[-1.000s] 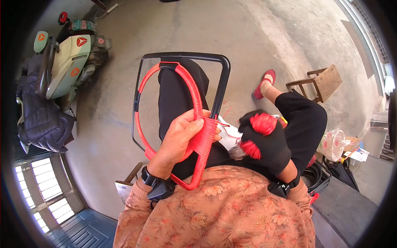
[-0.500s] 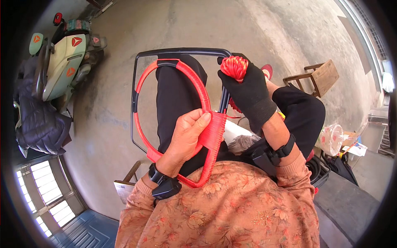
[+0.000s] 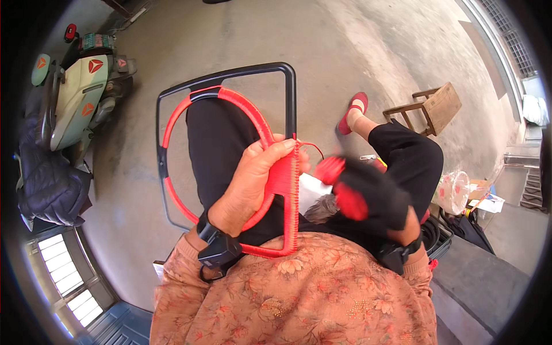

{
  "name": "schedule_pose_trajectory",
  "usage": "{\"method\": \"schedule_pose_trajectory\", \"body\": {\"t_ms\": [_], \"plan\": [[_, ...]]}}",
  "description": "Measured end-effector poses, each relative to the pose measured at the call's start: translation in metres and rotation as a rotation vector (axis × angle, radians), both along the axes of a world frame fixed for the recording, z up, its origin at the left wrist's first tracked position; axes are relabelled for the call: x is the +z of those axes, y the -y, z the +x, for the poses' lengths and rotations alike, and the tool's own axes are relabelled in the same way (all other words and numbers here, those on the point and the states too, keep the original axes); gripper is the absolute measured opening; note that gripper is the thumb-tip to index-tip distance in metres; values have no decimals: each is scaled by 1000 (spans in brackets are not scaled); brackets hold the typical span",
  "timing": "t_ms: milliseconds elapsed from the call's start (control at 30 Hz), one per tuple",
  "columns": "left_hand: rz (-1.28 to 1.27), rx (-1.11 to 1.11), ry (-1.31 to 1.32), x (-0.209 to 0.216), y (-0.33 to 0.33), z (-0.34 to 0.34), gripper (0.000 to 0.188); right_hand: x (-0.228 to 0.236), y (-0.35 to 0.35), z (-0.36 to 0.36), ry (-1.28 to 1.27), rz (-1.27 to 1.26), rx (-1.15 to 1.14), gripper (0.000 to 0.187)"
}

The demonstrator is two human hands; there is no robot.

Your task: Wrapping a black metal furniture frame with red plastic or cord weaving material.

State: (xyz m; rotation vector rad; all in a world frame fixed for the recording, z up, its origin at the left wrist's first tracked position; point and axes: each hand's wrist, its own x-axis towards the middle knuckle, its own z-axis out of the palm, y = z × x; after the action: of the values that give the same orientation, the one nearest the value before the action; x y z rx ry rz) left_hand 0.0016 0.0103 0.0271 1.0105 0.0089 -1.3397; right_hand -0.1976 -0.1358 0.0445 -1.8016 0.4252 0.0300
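My bare left hand [image 3: 247,175] grips a black frame [image 3: 290,98] with rounded corners and a ring inside it. Red cord wraps most of the ring [image 3: 248,109] and the frame's near right part, where my thumb presses on the dense red wrapping [image 3: 284,172]. My right hand [image 3: 376,192], in a black glove, is to the right of the frame and smeared by motion. It is closed round a bundle of red cord [image 3: 352,202]. A thin strand of cord [image 3: 313,145] curves out from the wrapping beside my left thumb.
A pale green scooter [image 3: 80,95] with a dark quilted cover [image 3: 54,187] stands at the left. To the right are a small wooden stool [image 3: 440,109], a clear plastic bag [image 3: 453,192] and a grey ledge [image 3: 477,270]. The frame rests over my lap.
My right hand has swung down and nearer with the cord bundle, away from the frame's upper right corner. The frame has shifted left, and my left thumb sits higher on the wrapping.
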Motion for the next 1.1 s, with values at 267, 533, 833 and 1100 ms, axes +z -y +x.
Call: {"method": "schedule_pose_trajectory", "body": {"t_ms": [267,533,833,1100], "plan": [[2,213,153,-19,8,-18,35,-66,-11,84,151,579,-254,36],[-92,167,135,-25,9,-13,36,-47,13,115,186,385,-327,54],[-229,281,167,-33,15,-15,33,-43,-9,128,13,-160,-323,62],[-60,99,151,-23,1,-7,11,-5,37,54,283,-680,-325,40]]}}
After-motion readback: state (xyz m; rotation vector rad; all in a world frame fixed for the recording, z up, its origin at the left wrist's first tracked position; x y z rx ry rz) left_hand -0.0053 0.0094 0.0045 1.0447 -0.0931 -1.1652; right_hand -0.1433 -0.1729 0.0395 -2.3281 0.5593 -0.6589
